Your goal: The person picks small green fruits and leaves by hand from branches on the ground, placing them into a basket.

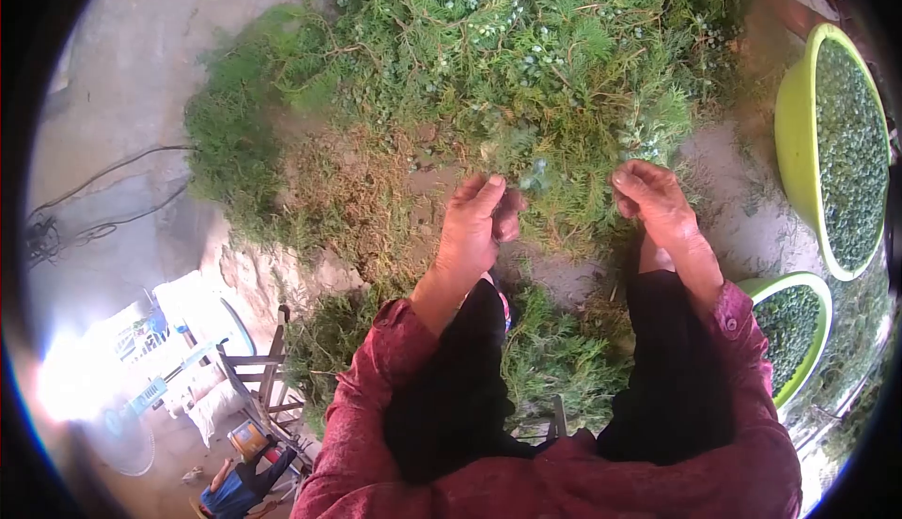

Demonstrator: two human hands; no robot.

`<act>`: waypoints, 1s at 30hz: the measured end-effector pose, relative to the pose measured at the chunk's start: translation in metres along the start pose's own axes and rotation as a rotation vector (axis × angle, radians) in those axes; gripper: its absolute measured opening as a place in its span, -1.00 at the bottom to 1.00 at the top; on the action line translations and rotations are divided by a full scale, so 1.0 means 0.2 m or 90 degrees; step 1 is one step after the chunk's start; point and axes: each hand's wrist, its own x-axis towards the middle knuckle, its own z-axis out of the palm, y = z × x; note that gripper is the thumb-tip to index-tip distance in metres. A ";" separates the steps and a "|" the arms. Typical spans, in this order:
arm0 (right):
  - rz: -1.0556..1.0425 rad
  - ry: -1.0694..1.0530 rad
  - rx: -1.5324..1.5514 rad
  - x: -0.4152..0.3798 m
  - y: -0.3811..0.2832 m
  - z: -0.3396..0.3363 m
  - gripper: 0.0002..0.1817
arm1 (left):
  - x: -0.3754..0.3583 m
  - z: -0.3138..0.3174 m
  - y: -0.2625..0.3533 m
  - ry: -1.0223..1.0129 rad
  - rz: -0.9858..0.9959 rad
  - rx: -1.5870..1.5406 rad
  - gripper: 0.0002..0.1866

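Left hand (474, 223) and right hand (660, 207) are loosely curled, nearly closed, can't tell if either grip has anything, at the near edge of the branch pile (601, 45), pale berries (537, 174) showing between them, so a light, close pinch likely works best.

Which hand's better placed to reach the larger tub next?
Probably the right hand: it's nearer the larger tub, which stands on that side. The left hand would have to reach across, past the right.

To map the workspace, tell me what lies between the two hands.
Green sprigs lie between the left hand and the right hand, as the head view shows.
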 end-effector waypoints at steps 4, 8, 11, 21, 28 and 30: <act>-0.017 -0.055 -0.020 0.00 -0.03 0.07 -0.84 | 0.04 -0.02 -0.03 -0.075 -0.066 -0.048 -0.83; 0.014 -0.059 -0.106 0.02 -0.06 0.13 -0.72 | 0.02 0.03 -0.01 -0.103 -0.097 -0.053 -0.81; 0.046 -0.115 -0.024 0.05 -0.02 0.14 -0.63 | 0.00 0.04 -0.01 -0.155 -0.132 -0.025 -0.84; -0.023 -0.106 -0.208 0.05 0.00 0.19 -0.81 | -0.01 0.02 -0.01 -0.156 -0.150 0.014 -0.80; -0.358 -0.030 -0.673 0.02 -0.03 0.24 -0.89 | -0.02 0.01 -0.06 -0.132 -0.183 0.073 -0.81; -0.336 0.029 -0.714 0.04 0.01 0.19 -0.88 | -0.03 0.01 -0.05 -0.161 -0.184 0.058 -0.81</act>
